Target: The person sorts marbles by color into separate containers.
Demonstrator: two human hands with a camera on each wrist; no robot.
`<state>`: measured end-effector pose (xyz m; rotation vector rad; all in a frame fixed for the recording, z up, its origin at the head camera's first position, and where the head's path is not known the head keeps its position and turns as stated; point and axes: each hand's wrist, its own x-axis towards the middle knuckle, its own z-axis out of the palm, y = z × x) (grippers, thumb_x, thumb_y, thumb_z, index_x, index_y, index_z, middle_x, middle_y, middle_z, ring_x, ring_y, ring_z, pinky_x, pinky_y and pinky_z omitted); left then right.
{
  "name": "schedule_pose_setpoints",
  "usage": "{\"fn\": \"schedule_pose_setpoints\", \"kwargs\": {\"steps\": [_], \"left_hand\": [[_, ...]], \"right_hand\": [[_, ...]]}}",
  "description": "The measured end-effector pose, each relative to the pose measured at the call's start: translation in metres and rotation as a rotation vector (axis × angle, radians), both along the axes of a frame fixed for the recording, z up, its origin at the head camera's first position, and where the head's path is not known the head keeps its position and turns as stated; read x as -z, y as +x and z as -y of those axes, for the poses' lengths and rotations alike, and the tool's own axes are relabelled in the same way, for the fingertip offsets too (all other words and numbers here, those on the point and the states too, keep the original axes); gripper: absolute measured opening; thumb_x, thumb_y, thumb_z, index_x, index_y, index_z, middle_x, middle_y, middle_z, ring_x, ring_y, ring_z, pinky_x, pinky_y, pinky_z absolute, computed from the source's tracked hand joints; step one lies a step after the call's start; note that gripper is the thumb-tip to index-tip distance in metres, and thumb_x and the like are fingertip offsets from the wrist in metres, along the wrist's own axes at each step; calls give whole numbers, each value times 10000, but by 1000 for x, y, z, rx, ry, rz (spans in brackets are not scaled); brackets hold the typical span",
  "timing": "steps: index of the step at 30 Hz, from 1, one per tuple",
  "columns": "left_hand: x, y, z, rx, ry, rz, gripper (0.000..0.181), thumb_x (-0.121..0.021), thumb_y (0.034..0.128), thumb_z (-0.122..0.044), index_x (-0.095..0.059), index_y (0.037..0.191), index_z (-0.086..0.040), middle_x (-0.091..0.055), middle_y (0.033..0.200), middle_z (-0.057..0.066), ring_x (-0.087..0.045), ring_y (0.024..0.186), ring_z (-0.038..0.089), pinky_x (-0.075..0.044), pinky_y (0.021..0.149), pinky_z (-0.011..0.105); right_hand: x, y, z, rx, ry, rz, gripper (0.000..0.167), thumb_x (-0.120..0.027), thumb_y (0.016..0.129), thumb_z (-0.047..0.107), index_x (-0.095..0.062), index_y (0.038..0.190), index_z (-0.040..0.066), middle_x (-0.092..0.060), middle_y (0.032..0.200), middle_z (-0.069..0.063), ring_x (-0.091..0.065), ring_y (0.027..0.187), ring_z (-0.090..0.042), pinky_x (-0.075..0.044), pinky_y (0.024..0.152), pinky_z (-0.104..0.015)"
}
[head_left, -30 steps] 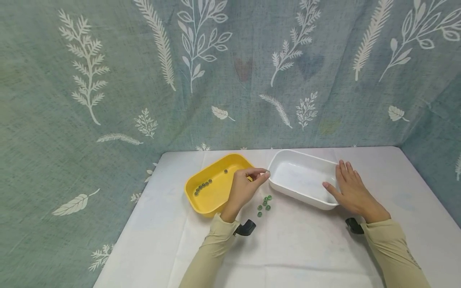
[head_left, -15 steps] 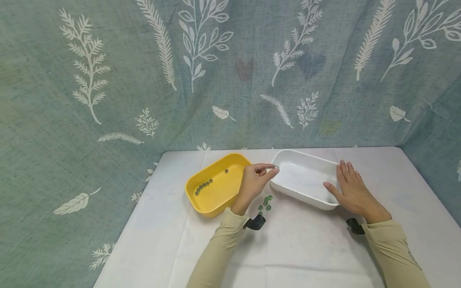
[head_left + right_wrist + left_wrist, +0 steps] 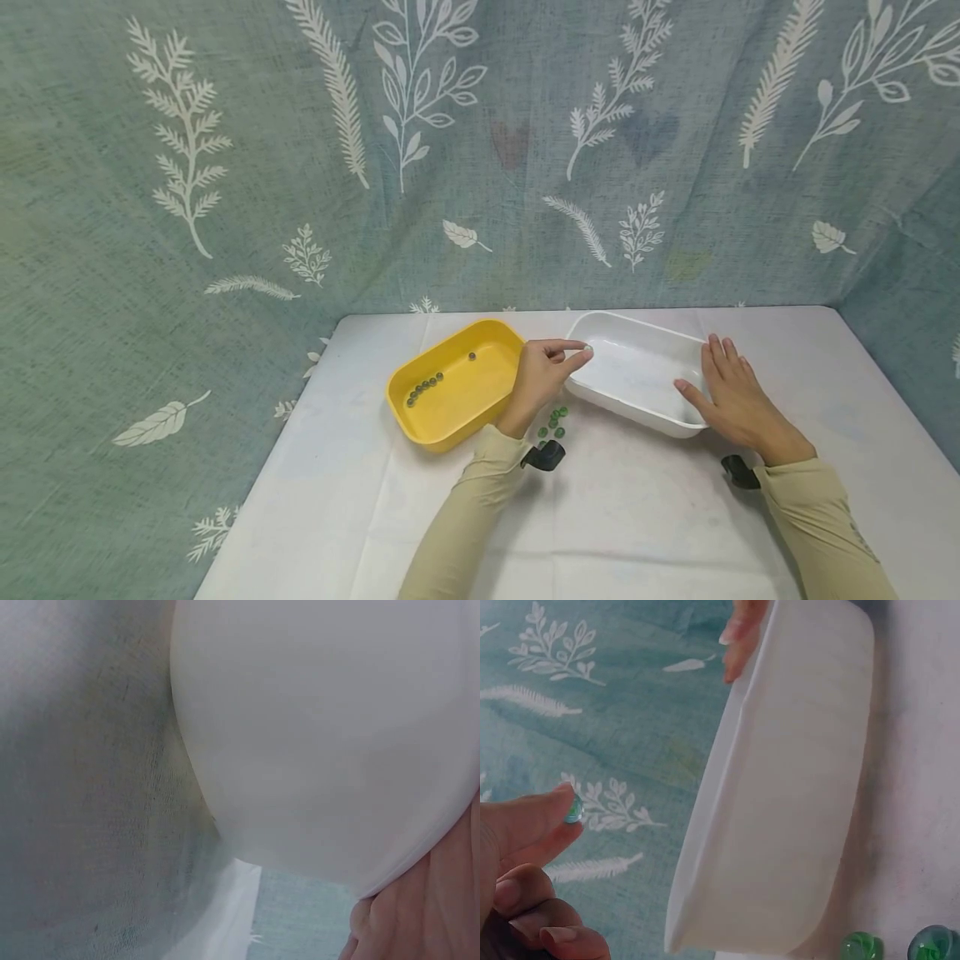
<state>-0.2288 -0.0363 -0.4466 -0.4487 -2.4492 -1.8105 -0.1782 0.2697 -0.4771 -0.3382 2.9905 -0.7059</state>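
Note:
My left hand pinches a clear green glass marble between thumb and forefinger, above the left end of the white tray. In the left wrist view its other fingers are curled. At the tray's right end, my right hand rests on the rim with straight fingers, the thumb reaching over the inside. The right wrist view shows the tray's outer wall up close. Several green marbles lie on the cloth between the trays, one partly hidden by the left wrist's camera.
A yellow tray stands to the left, with several dark marbles in a row and a single one apart. White cloth covers the table. Behind it hangs a green leaf-patterned curtain.
My left hand has moved right with the marble, from the gap between the trays to above the white tray's left end. The right hand has stayed on the rim.

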Motion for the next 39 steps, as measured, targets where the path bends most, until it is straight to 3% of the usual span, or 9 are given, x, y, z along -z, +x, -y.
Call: {"fn": "schedule_pose_setpoints", "kwargs": {"steps": [19, 27, 39], "left_hand": [[12, -23, -17, -35, -43, 19, 215, -821, 894, -220, -830, 1038, -61, -256, 522, -78, -197, 495, 76, -185, 474, 207], [15, -30, -22, -58, -140, 27, 211, -815, 901, -222, -831, 1046, -70, -254, 526, -68, -200, 496, 77, -178, 473, 205], [11, -36, -27, -94, -268, 42, 202, -804, 912, -235, -834, 1053, -94, -288, 541, -71, -248, 498, 73, -180, 470, 204]], "right_hand": [[-1, -1, 0, 9, -14, 22, 962, -363, 1083, 568, 30, 1583, -153, 131, 1684, -336, 145, 1568, -522, 21, 1253, -708], [1, -1, -1, 11, -9, 15, 959, -359, 1084, 570, 25, 1583, -154, 127, 1684, -338, 142, 1569, -522, 16, 1252, -710], [1, -1, 0, 11, -19, 11, 956, -376, 1082, 561, 9, 1584, -157, 108, 1687, -342, 122, 1572, -527, -2, 1250, -714]]}}
